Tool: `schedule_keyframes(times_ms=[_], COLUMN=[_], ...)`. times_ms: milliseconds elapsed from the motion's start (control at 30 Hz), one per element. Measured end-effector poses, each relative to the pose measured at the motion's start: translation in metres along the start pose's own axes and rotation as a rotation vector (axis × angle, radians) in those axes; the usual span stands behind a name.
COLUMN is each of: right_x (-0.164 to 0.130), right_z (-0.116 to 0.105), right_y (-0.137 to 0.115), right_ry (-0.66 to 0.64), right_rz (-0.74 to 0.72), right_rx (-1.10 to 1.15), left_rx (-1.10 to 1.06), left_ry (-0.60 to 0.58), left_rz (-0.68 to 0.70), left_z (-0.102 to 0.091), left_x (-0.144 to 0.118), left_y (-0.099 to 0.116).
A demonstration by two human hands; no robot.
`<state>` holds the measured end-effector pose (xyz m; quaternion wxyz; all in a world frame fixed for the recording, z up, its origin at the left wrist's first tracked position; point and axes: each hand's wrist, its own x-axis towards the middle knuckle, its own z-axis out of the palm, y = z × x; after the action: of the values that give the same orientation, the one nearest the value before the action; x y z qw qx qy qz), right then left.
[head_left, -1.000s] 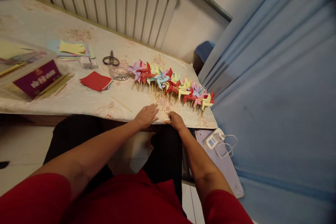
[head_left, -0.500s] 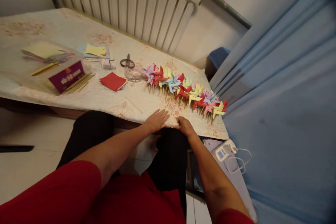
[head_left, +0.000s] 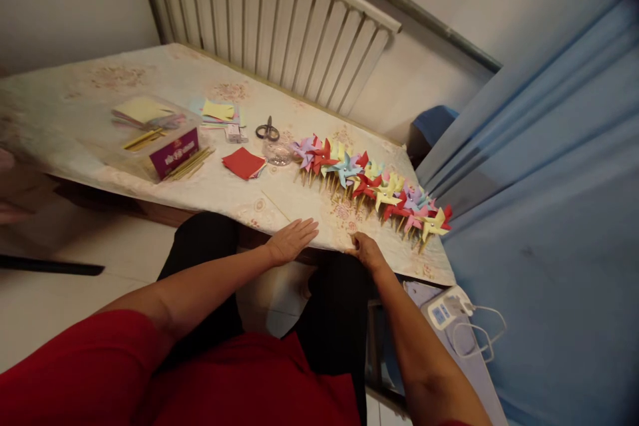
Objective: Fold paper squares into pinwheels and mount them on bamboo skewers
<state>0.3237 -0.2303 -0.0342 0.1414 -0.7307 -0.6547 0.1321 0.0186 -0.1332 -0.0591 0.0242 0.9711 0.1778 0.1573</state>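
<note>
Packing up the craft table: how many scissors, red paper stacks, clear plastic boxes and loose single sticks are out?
scissors: 1
red paper stack: 1
clear plastic box: 1
loose single stick: 1
Total: 4

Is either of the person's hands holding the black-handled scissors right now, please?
No, the black-handled scissors lie untouched far back on the table, while the left hand and right hand rest at its near edge.

The left hand point(head_left: 292, 239) lies flat, fingers spread, on the near edge of the floral-clothed bench point(head_left: 150, 73); the right hand point(head_left: 367, 251) rests at that edge just beside it. Beyond them stretches a row of coloured paper pinwheels on wooden sticks point(head_left: 372, 186), with a stack of red paper squares point(head_left: 243, 163) further left.
</note>
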Motion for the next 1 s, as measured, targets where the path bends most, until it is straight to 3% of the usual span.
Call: schedule_keyframes(times_ms=[67,133,200,267,400,733,1000], right_x=[0.0,0.0,0.0,-0.001,-0.002,-0.002,0.0], right_z=[0.0,-0.001,-0.001,-0.002,-0.001,0.002,0.0], right_y=[-0.001,-0.001,-0.002,-0.003,-0.003,-0.001,-0.004], right_ry=[0.001,0.004,0.005,0.002,0.002,0.023,-0.007], right_rz=[-0.002,-0.004,-0.006,-0.007,-0.002,0.0,0.014], right_rx=[0.009,0.015,0.019,0.023,0.033,0.023,0.012], left_rx=[0.023,0.057,0.073,0.074,0.055,0.062,0.071], left_ry=[0.039,0.048,0.001,-0.078,-0.181,-0.261,-0.226], left_rz=[-0.092,-0.275,-0.449,-0.535,-0.519,-0.564,-0.575], left_z=[-0.009,-0.018,-0.024,-0.031,-0.041,-0.061,-0.07], left_x=[-0.011,-0.019,-0.026,-0.033,-0.047,-0.076,-0.083], left_y=[-0.006,-0.016,-0.03,-0.044,-0.066,-0.098,-0.109])
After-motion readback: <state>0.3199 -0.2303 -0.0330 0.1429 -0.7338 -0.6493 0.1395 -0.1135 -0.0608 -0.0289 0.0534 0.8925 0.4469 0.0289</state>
